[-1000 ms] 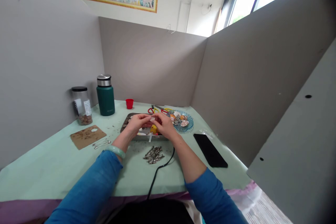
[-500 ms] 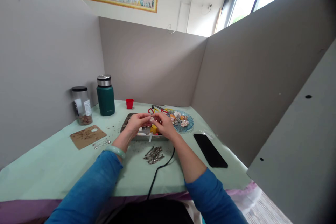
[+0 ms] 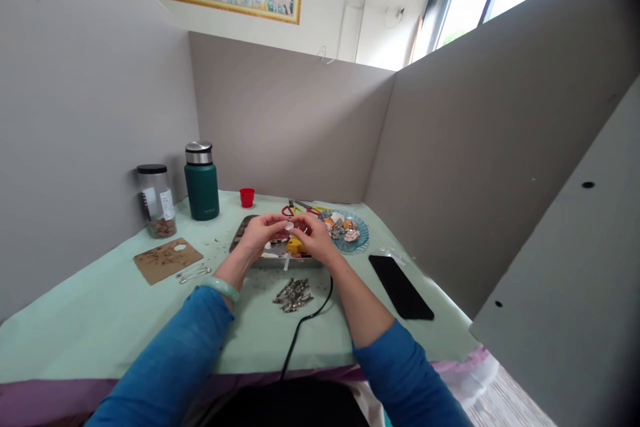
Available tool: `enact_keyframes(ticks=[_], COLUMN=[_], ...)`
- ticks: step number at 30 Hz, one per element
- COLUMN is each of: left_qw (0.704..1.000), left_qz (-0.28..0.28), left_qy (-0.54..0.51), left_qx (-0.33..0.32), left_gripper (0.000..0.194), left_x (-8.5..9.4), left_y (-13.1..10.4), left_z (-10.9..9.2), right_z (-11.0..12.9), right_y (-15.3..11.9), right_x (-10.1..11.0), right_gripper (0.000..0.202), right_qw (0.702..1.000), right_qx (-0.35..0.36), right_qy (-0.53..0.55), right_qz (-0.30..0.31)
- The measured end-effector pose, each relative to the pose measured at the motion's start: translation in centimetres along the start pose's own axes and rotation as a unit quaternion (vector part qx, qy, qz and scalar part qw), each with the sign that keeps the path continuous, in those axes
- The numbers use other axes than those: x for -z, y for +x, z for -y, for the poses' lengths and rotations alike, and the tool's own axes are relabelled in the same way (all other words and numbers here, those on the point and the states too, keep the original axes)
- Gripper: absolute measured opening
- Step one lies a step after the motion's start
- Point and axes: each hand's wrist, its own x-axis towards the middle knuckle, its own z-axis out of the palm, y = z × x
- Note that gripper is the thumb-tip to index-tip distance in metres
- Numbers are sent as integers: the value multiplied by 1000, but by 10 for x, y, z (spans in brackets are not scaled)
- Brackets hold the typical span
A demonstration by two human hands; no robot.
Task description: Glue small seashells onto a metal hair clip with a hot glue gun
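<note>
A small white disc [image 3: 289, 226] is pinched between the fingertips of my left hand [image 3: 263, 232] and my right hand [image 3: 313, 236], which meet above a metal tray [image 3: 305, 263]. In the tray, partly hidden by my hands, lies a yellow glue gun [image 3: 295, 245] with a pale nozzle pointing towards me. A pile of small metal clips [image 3: 293, 295] rests on the table in front of the tray. Right of my right hand is a blue glass plate [image 3: 363, 235] holding shells and other small pieces.
A green bottle [image 3: 201, 190], a lidded jar [image 3: 157, 203], a brown card [image 3: 160, 263] and safety pins [image 3: 194, 273] are on the left. Behind the tray are a red cup [image 3: 247, 197] and pliers [image 3: 287, 211]. A black phone [image 3: 401, 287] lies right; a black cable [image 3: 296, 333] runs frontward.
Both hands stay in nearly the same place; the white disc has turned slightly between the fingertips.
</note>
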Motion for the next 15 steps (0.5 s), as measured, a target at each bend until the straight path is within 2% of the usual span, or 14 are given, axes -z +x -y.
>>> enact_keyframes(ticks=[6, 15], left_qw=[1000, 1000], left_qz=[-10, 7], left_qy=[-7, 14], left_qx=[4, -5], left_gripper=[35, 35], left_x=[-1, -2], left_y=[-1, -1], left_z=[-2, 1], right_z=[0, -3], right_y=[0, 1], right_x=[0, 0], right_gripper=[22, 22], right_qw=[1000, 1000], right_qx=[-15, -5], right_qy=[5, 14], right_qz=[-12, -9])
